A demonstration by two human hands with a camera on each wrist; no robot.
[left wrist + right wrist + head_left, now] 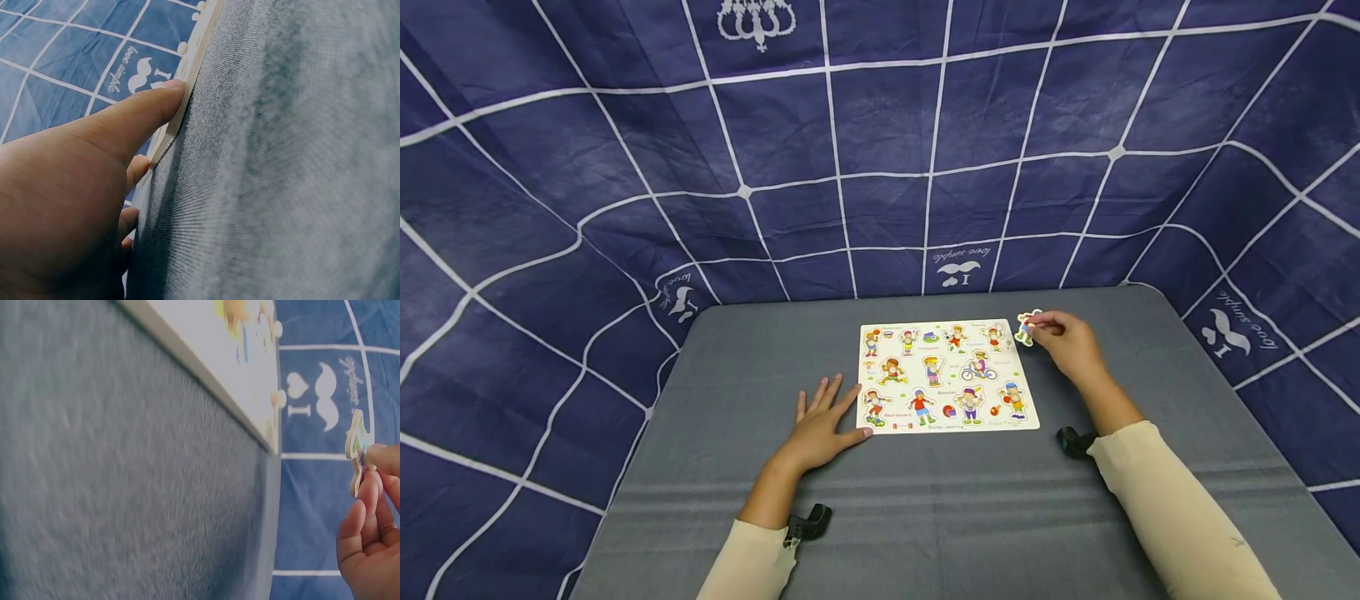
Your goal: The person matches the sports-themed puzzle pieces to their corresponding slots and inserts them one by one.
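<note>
A white wooden puzzle board (pixel 951 400) printed with sports figures and words lies on the grey table. My left hand (pixel 817 432) is spread flat at its left edge, and the thumb touches the near left corner. In the left wrist view the thumb (pixel 147 112) lies along the board's edge (pixel 169 134). Past the board's far right corner, my right hand (pixel 1070 343) pinches a puzzle piece (pixel 1024 330) shaped like a figure. In the right wrist view the piece (pixel 356 450) is seen nearly edge-on, between thumb and fingers, above the table.
The table (pixel 760 367) is covered in grey cloth. Dark blue cloth with white grid lines (pixel 880 208) hangs behind it and on both sides. Small knobs (pixel 279 398) stand up from the pieces in the board. Each wrist carries a black camera (pixel 808 523).
</note>
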